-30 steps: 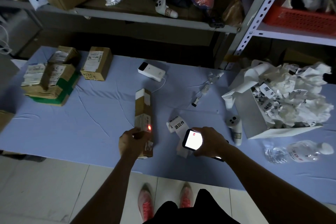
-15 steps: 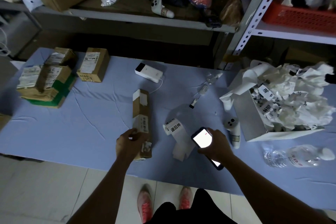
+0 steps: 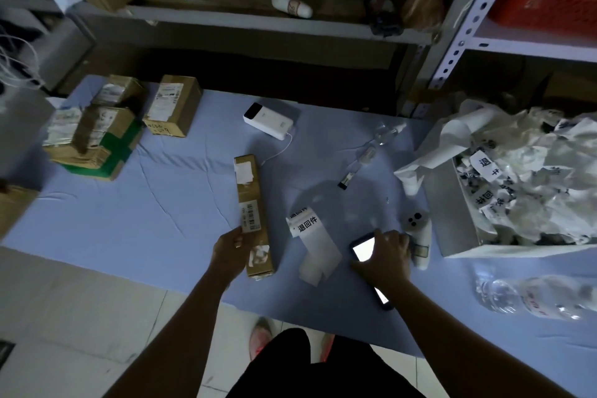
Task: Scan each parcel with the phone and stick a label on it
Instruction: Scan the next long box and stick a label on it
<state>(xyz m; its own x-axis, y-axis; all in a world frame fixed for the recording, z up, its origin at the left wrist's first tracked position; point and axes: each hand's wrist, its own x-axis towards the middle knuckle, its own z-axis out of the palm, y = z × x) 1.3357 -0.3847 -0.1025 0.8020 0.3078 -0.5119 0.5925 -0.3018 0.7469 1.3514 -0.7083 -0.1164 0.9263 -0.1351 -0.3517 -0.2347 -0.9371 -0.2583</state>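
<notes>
Parcel (image 3: 253, 213), a long brown carton, is lying on the blue cloth (image 3: 161, 210), with the left hand (image 3: 227, 252) gripping its near end and the thumb pressing on top. A second ago the phone (image 3: 363, 247) was hovering just right of that grip, casting a red dot on the carton. Now the right hand (image 3: 386, 255) is clasping it low over the cloth, well right of the parcel, past the label roll (image 3: 303, 223). Beyond both grips, stacked boxes (image 3: 93, 136) and metal shelving (image 3: 468, 10) are standing in dim light.

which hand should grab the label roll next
Right, probably: the right hand lies beside the label roll, though it holds the phone; the left hand grips the parcel.
</notes>
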